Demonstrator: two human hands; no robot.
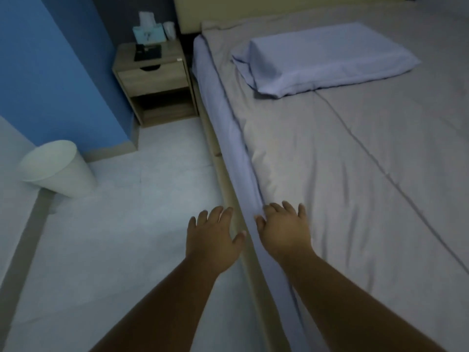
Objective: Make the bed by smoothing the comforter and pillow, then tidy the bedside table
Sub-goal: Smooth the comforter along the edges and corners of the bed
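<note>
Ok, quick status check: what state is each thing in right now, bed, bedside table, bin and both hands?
Comforter: spread out, creased near the edge.
Pillow: lying flat on the comforter.
Drawer: shut.
Bedside table: tissue box, cup and dark item on top.
Bin: leaning, lidless.
Left hand: open, empty, over the floor.
Right hand: open, flat at the comforter's edge.

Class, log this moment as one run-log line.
step: smoothing comforter | right hand: flat on edge | left hand: open, off bed | pillow: placed

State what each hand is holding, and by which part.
Nothing is held. The left hand hangs open over the floor beside the bed; the right hand lies flat, fingers spread, at the comforter edge.
</note>
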